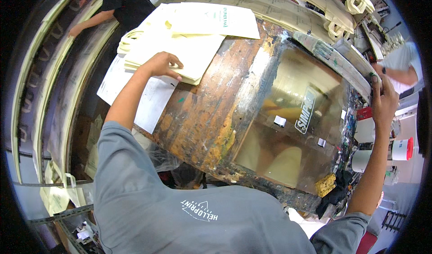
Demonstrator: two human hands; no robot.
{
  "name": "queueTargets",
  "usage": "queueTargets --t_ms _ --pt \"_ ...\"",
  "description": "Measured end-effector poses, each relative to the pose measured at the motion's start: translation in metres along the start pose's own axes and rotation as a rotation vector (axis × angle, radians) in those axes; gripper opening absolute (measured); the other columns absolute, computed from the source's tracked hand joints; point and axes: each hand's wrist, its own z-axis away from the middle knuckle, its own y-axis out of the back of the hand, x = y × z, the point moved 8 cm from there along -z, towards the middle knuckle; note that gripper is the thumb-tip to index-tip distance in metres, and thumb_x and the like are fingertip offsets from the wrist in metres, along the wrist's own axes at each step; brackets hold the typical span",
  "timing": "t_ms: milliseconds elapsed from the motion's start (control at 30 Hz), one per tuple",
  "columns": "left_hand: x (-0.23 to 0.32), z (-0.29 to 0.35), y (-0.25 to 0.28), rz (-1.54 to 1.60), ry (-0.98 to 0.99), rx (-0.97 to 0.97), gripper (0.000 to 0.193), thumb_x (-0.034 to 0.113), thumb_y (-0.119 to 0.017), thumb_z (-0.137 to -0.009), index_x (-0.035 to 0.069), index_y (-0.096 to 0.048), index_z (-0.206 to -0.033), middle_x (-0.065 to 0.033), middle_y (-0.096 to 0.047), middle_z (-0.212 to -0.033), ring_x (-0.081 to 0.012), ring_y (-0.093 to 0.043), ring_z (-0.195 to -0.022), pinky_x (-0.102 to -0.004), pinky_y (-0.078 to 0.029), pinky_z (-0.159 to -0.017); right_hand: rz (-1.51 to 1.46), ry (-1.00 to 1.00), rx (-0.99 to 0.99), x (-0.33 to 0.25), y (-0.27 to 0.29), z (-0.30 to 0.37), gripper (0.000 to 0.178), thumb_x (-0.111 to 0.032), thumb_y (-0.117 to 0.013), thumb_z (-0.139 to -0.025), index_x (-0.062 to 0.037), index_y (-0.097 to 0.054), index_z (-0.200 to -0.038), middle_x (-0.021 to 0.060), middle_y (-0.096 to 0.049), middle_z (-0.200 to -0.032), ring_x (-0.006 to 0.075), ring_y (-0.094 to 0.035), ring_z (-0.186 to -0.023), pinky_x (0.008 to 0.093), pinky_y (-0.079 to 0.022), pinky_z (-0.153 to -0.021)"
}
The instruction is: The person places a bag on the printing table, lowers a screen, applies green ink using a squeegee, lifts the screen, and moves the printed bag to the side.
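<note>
My left hand [163,67] rests on the right edge of a stack of cream cloth bags [193,51], its thumb and fingers apart. Another cream bag [216,19] with green print lies across the far side of the stack. Over on the right, my right hand [383,100] has its fingers closed round the near end of a raised, paint-stained screen-printing frame [333,60]. Between my hands is a glossy printing board [292,123], set on the worn wooden table [211,101]. It bears a dark sticker and small white paper pieces.
Cream bags hang over curved racks [81,87] at left, where a person in black [126,2] reaches in. More bags lie along a far table [252,4]. A yellow sponge [325,185] and black cloth [336,191] sit near right. Another person [402,65] stands beyond my right hand.
</note>
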Motion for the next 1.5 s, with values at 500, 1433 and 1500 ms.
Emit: queueTargets --t_ms 500,1433,1500 --pt "0.034 0.024 0.041 -0.098 -0.201 0.535 0.034 0.01 -0.07 -0.099 0.007 -0.073 -0.133 -0.0164 -0.078 -0.122 -0.0346 -0.075 -0.111 -0.0455 -0.06 -0.098 0.05 0.029 0.116 -0.027 0.013 0.007 0.05 -0.053 -0.062 -0.106 -0.0035 -0.068 -0.103 0.0189 -0.068 -0.093 0.0419 -0.065 -0.094 0.0488 -0.046 -0.09" --pt "0.592 -0.042 -0.211 0.111 -0.54 0.29 0.12 0.091 -0.059 -0.084 0.001 -0.045 -0.164 -0.0269 -0.033 -0.173 -0.0518 -0.02 -0.163 -0.0745 -0.006 -0.129 -0.147 0.011 -0.037 -0.013 0.014 -0.041 0.085 -0.086 -0.028 -0.105 -0.0144 -0.05 -0.066 0.0022 -0.046 -0.062 0.0202 -0.046 -0.061 0.0455 -0.046 -0.083" --pt "0.595 -0.039 -0.202 0.13 -0.54 0.312 0.12 0.09 -0.06 -0.084 0.001 -0.045 -0.164 -0.027 -0.032 -0.174 -0.0527 -0.02 -0.163 -0.0738 -0.006 -0.129 -0.213 0.018 0.006 -0.017 0.014 -0.044 0.083 -0.085 -0.03 -0.105 -0.0147 -0.049 -0.067 0.002 -0.044 -0.062 0.0207 -0.044 -0.06 0.044 -0.045 -0.083"
